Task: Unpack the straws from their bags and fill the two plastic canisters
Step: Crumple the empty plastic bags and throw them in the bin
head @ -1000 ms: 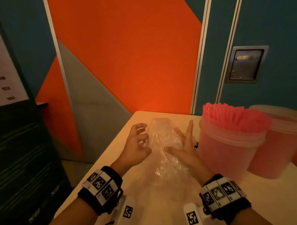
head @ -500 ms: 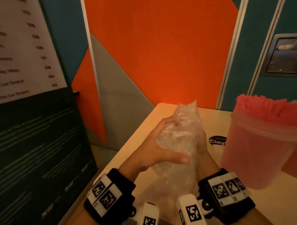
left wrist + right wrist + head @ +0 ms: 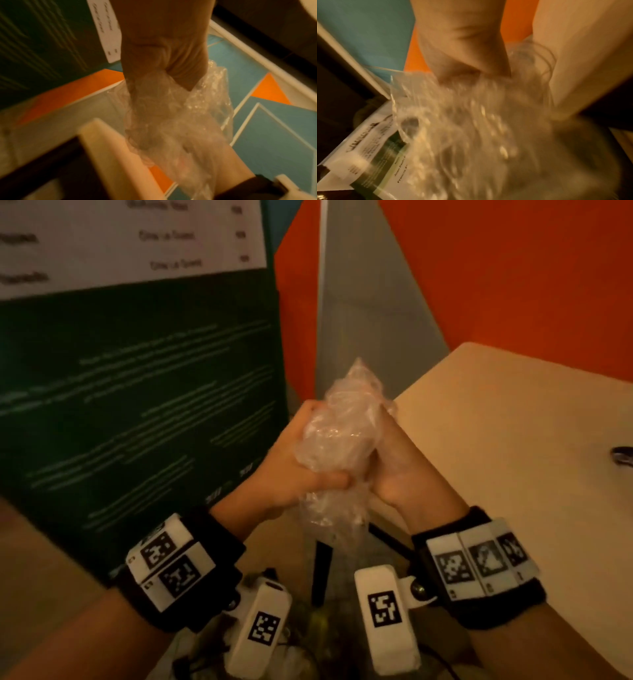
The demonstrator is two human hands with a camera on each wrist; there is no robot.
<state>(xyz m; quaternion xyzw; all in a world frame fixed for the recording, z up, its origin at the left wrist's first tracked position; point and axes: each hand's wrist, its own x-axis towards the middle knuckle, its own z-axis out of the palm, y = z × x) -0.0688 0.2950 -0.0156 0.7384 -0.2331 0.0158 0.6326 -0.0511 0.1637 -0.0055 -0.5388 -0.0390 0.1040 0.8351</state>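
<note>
An empty clear plastic bag (image 3: 337,436) is crumpled between both my hands, held off the left corner of the table (image 3: 513,440). My left hand (image 3: 301,470) grips its left side, with the thumb curled across the lower part. My right hand (image 3: 394,460) grips the right side. Bag ends stick out above and below the hands. The left wrist view shows the bag (image 3: 171,115) bunched under my left hand (image 3: 164,54). In the right wrist view the bag (image 3: 471,128) fills the frame, blurred, under my right hand (image 3: 464,44). No canisters or straws are in view.
A dark green menu board (image 3: 137,405) with a white price sheet stands close on the left. An orange and grey wall (image 3: 479,268) is behind the table. A small dark sticker (image 3: 621,455) lies at the table's right edge. Black table legs (image 3: 322,570) show below my hands.
I lifted the bag from the table, squeezed it into a tighter wad and carried it left, off the table corner. My view swung left, so the pink straw canisters dropped out of sight.
</note>
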